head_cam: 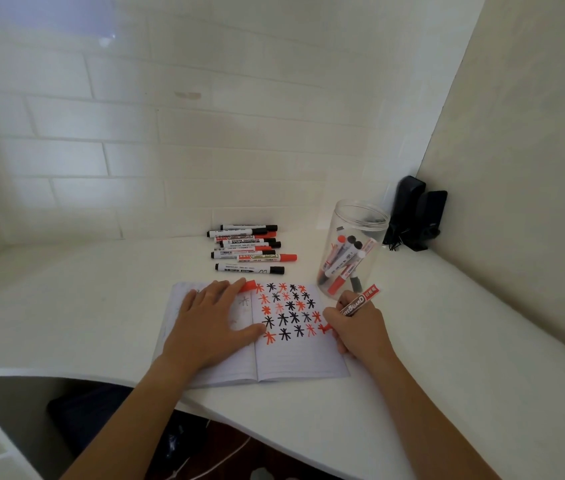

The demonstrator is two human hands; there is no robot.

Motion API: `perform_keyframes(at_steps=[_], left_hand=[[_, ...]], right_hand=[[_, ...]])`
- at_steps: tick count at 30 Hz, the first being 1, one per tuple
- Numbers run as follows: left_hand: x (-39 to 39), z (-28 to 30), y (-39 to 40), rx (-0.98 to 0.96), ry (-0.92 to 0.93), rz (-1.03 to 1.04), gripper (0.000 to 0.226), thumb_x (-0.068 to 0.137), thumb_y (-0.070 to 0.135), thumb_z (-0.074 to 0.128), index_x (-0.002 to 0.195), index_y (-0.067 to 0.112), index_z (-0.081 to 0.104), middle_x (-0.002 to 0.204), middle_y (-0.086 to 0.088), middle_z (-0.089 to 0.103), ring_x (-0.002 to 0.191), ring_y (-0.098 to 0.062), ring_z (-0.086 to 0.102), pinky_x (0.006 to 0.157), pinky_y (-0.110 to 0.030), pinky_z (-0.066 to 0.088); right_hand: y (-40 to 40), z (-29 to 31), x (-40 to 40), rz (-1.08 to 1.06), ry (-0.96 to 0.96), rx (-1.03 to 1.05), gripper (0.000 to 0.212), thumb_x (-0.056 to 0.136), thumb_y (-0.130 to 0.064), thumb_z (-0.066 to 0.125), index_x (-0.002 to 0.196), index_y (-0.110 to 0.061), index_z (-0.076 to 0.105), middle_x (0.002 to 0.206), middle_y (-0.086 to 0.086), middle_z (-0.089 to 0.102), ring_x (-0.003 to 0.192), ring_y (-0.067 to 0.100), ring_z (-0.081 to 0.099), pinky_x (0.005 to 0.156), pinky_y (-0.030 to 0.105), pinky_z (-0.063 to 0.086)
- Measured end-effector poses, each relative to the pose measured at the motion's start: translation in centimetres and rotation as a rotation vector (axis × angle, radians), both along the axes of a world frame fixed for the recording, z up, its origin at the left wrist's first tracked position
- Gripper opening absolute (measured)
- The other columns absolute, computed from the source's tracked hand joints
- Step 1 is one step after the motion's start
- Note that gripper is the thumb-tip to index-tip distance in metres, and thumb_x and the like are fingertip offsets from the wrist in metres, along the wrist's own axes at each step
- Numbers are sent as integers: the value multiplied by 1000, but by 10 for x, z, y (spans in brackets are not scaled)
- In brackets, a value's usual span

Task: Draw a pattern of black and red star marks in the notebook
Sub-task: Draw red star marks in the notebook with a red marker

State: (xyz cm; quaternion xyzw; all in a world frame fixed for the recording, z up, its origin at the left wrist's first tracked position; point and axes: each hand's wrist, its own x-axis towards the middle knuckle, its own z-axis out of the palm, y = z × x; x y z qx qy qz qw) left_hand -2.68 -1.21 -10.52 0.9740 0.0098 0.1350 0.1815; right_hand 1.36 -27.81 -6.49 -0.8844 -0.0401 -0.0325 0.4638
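Left hand [210, 318] pins notebook [295, 358]; right hand [357, 329] marks it.

Home desk nook, white brick wall [170, 133], corner desk [101, 306]

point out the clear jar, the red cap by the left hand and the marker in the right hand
clear jar [360, 220], head view, on its bare upper wall
red cap [249, 285], head view, on the middle of the cap at the fingertips
marker [355, 303], head view, on the printed barrel above the right hand
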Motion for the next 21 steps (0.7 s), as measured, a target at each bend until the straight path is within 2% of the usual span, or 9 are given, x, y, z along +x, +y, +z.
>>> perform_keyframes(at_steps=[5,7,9,12,16,21], left_hand=[[0,0,0,0,21,-1,99,69,93,30,155,45,17,161,8,28,149,-15,25,125,-44,11],[0,1,0,-6,22,1,100,69,93,30,155,44,17,161,7,28,149,-16,24,125,-45,11],[-1,1,0,-7,30,6,101,68,93,29,155,44,16,162,6,27,149,-16,24,124,-44,11],[-1,1,0,-4,30,7,100,69,93,30,155,44,16,162,6,27,149,-16,24,124,-45,12],[-2,2,0,-12,32,1,98,70,92,30,155,45,16,162,7,26,149,-15,23,125,-44,10],[-2,2,-1,-27,35,-13,93,74,91,28,154,46,16,163,7,23,151,-15,20,125,-45,8]], right_hand=[[-1,0,2,-28,-5,-12,28,85,-14,65,69,-14,42,47,9,58,32,15,49,38,20,39],[-1,-1,3,-45,-12,17,27,86,-14,64,70,-13,42,52,18,61,34,17,51,38,21,40],[-2,-3,4,-67,-14,60,24,89,-15,63,73,-6,46,63,24,67,36,18,54,39,23,43],[-2,-5,5,-52,-8,48,21,92,-15,62,83,2,53,62,18,69,38,18,60,40,23,46],[-1,-5,3,-2,3,38,21,90,-14,63,74,-10,49,58,10,66,38,18,59,41,22,44],[0,-6,4,80,23,26,25,89,-15,66,69,-13,51,66,14,71,39,15,53,41,23,43]])
